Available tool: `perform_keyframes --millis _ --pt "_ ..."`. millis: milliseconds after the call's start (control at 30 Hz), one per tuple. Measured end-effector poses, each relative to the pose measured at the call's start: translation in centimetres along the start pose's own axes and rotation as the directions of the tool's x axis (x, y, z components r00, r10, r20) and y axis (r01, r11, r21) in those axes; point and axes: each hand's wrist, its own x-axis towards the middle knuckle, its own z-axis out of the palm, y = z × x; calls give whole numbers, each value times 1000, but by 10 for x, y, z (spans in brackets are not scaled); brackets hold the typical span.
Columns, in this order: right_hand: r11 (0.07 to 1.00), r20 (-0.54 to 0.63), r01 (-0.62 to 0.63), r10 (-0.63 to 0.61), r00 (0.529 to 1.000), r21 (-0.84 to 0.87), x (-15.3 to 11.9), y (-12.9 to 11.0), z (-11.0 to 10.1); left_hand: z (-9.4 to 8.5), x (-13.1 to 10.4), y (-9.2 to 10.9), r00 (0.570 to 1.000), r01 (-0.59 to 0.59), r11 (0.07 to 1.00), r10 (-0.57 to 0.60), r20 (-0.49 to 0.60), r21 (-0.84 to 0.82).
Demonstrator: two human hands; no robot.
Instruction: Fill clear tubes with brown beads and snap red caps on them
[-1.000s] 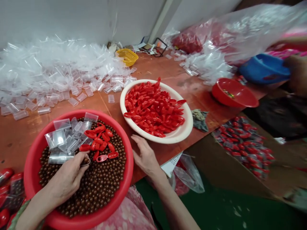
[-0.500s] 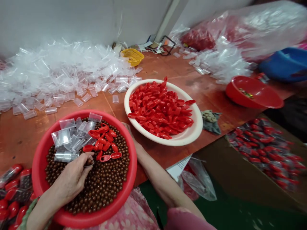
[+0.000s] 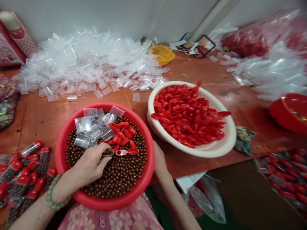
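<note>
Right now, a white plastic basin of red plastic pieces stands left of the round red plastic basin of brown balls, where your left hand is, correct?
No, the head view shows the white plastic basin of red plastic pieces to the right of the round red plastic basin of brown balls, where the left hand indeed is.

Before you: one red round plastic basin (image 3: 59,147), one white round plastic basin (image 3: 208,152), one red plastic bowl (image 3: 284,115), one yellow perforated plastic basket (image 3: 164,52). You face uncountable clear plastic tubes (image 3: 86,124), red plastic caps (image 3: 187,111), brown balls (image 3: 120,175).
</note>
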Motion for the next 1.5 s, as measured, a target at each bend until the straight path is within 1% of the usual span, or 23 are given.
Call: perform_keyframes --millis 67,100,133,167,233,300,367,433,500,633,733,833,900,967,1033,1067,1133,1200,1233,1267,1400,1433,1500 --pt "998 -40 -63 62 997 -8 -25 -6 -16 -1 1 1 1000 0 997 -2 -28 -71" --pt "995 -89 -104 103 991 -4 -36 -12 -25 -2 2 2 999 2 993 -7 -42 -120" --pt "982 -203 -185 191 960 48 -44 -19 -32 -2 3 2 998 7 985 -17 -57 -171" --pt "967 -273 -235 254 928 102 -49 -29 -38 -3 3 2 997 16 976 -33 -73 -217" --pt "952 -298 -206 269 916 229 -49 -51 -45 -4 3 3 993 46 960 -75 -94 -277" --pt "925 -169 -159 228 959 346 -38 -73 -44 -4 1 4 989 67 954 -102 -106 -294" --pt "902 7 -130 140 990 411 -23 -89 -38 -3 -2 6 986 70 950 -112 -121 -305" --pt "922 108 -81 43 993 378 -8 -98 -32 -1 -5 6 982 81 935 -135 -134 -346" --pt "950 153 -23 -26 988 312 2 -101 -26 1 -9 7 974 116 907 -184 -134 -404" --pt "980 155 65 -95 983 187 12 -98 -17 3 -15 7 957 175 863 -262 -122 -474" --pt "982 62 177 -181 982 57 19 -95 -11 3 -16 8 951 164 851 -271 -149 -499" --pt "945 -44 316 -320 946 -81 22 -95 -8 1 -16 8 945 166 818 -291 -147 -551" --pt "920 -52 377 -384 922 -110 19 -98 -8 1 -16 7 943 166 794 -301 -142 -585" --pt "914 35 401 -400 916 -53 14 -104 -8 1 -16 6 942 149 774 -301 -150 -616" --pt "919 208 392 -394 895 50 6 -112 -7 1 -17 5 940 113 747 -293 -172 -655" --pt "917 306 385 -397 865 101 2 -116 -6 0 -17 5 940 90 724 -289 -182 -684" --pt "909 475 374 -416 776 186 -4 -123 -3 -4 -19 5 943 43 656 -276 -186 -754" --pt "902 571 354 -430 699 246 -6 -127 0 -11 -22 5 951 3 584 -251 -178 -812" --pt "906 590 332 -423 688 262 -5 -127 1 -14 -24 6 957 -7 561 -236 -169 -828" --pt "916 590 301 -401 701 266 -4 -126 1 -17 -26 6 963 -9 557 -218 -156 -831" --pt "963 482 104 -217 849 250 9 -118 -3 -24 -28 5 985 56 605 -163 -55 -794" --pt "965 463 51 -170 870 259 13 -117 -5 -24 -28 4 987 62 584 -157 -37 -810" --pt "955 451 -40 -102 887 294 18 -114 -9 -22 -27 2 986 53 516 -162 -37 -855"
